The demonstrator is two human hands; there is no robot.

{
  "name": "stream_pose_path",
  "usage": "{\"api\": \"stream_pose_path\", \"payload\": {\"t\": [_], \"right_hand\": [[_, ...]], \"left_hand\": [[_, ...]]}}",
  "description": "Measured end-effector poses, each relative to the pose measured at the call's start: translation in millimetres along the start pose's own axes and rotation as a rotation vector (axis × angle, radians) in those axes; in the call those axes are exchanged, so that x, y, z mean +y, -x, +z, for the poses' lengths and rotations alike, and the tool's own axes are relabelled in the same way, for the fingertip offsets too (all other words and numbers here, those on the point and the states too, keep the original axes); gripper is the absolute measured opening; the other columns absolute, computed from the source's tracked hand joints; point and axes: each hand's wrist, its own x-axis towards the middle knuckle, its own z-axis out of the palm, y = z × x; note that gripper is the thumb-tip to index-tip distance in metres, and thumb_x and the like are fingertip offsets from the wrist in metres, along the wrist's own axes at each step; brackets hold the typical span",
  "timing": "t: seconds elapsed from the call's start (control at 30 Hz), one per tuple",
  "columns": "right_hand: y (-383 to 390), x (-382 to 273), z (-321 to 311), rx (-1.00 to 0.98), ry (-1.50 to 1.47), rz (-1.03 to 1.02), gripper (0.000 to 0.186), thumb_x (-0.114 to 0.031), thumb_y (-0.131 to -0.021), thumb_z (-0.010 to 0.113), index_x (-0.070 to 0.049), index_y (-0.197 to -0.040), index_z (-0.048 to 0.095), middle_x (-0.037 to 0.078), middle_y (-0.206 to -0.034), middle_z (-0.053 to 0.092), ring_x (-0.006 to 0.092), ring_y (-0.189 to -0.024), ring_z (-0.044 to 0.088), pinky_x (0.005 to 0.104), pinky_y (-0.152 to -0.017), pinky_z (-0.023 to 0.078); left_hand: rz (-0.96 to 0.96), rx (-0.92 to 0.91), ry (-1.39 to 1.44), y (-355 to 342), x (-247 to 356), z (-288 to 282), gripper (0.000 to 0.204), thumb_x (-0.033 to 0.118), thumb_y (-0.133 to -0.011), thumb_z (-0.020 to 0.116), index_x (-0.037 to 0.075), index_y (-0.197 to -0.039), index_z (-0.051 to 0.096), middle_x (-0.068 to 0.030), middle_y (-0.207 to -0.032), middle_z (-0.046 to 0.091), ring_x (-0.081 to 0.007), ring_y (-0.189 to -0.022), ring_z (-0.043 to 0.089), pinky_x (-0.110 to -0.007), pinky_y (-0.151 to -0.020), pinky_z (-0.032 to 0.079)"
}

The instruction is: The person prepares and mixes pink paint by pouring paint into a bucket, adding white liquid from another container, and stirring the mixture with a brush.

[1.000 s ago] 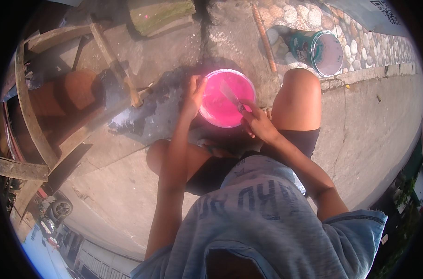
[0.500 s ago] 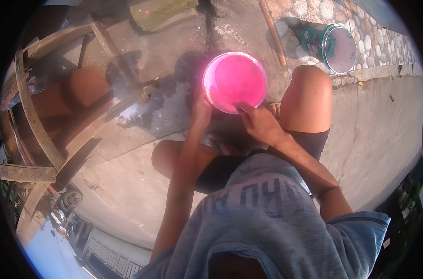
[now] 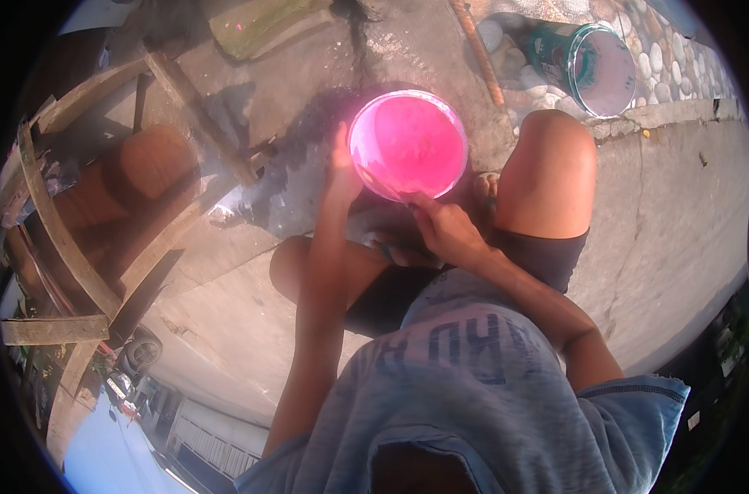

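A bright pink plastic bucket (image 3: 415, 144) with a pale rim stands between my knees, its opening facing up toward me. My left hand (image 3: 343, 169) lies along its left side, the fingers pointing away and partly hidden by glare and the wall. At the near rim my right hand (image 3: 450, 229) is closed, thumb and fingers pinching the edge. Whether a small thing is also in those fingers I cannot make out. The inside glows pink, so its contents, if any, are hard to tell.
A green bucket (image 3: 584, 70) lies tipped on the pebbled strip at the far right. A wooden frame (image 3: 177, 99) and a reddish-brown panel (image 3: 115, 181) are on the left. Wet concrete (image 3: 288, 198) surrounds the pink bucket. Beyond it lies a mossy slab (image 3: 263, 25).
The pink bucket has shifted slightly left in view. My left hand has moved outward along its side, and my right hand has slid left along the near rim.
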Motion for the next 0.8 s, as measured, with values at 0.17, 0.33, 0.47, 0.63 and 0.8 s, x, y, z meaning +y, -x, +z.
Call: {"api": "stream_pose_path", "payload": {"t": [0.17, 0.33, 0.47, 0.63, 0.8], "right_hand": [[10, -3, 2, -0.04, -0.057, -0.044, 0.033, -0.01, -0.089, 0.048, -0.008, -0.122, 0.051, 0.022, -0.072, 0.061, 0.0408, -0.07, 0.061, 0.0492, -0.066, 0.048], [18, 1, 18, 0.036, -0.077, -0.081, 0.039, -0.007, -0.088, 0.049, -0.008, -0.127, 0.048, 0.022, -0.075, 0.061, 0.0405, -0.069, 0.06, 0.0481, -0.065, 0.048], [15, 2, 34, 0.078, -0.062, -0.09, 0.042, -0.006, -0.088, 0.05, -0.008, -0.129, 0.046, 0.022, -0.078, 0.061, 0.0401, -0.069, 0.06, 0.0476, -0.064, 0.048], [15, -1, 45, 0.168, -0.103, -0.136, 0.042, -0.005, -0.087, 0.05, -0.008, -0.129, 0.046, 0.022, -0.075, 0.061, 0.0395, -0.069, 0.061, 0.0465, -0.063, 0.048], [13, -1, 46, 0.184, -0.195, -0.097, 0.04, -0.005, -0.088, 0.051, -0.009, -0.128, 0.048, 0.022, -0.072, 0.06, 0.0392, -0.066, 0.06, 0.0466, -0.06, 0.048]], "left_hand": [[0.059, 0.097, -0.203, 6, -11, 1, 0.041, 0.028, -0.1, 0.036, -0.002, -0.124, 0.05, -0.0116, -0.121, 0.057, -0.022, -0.108, 0.056, -0.035, -0.093, 0.044], [-0.004, 0.125, -0.014, 13, -18, 11, 0.041, 0.028, -0.1, 0.03, 0.003, -0.13, 0.043, -0.014, -0.129, 0.051, -0.0259, -0.118, 0.05, -0.041, -0.101, 0.039], [-0.014, 0.152, 0.01, 10, -17, 13, 0.042, 0.028, -0.1, 0.028, 0.002, -0.129, 0.045, -0.0136, -0.129, 0.052, -0.0252, -0.118, 0.05, -0.04, -0.101, 0.039], [0.031, 0.1, -0.07, -8, -29, 14, 0.045, 0.03, -0.1, 0.028, -0.001, -0.126, 0.048, -0.0132, -0.129, 0.053, -0.0234, -0.119, 0.049, -0.037, -0.103, 0.036], [-0.034, 0.202, -0.008, -11, -34, 10, 0.046, 0.032, -0.099, 0.028, -0.001, -0.125, 0.049, -0.0132, -0.127, 0.054, -0.0237, -0.118, 0.05, -0.037, -0.103, 0.036]]}}
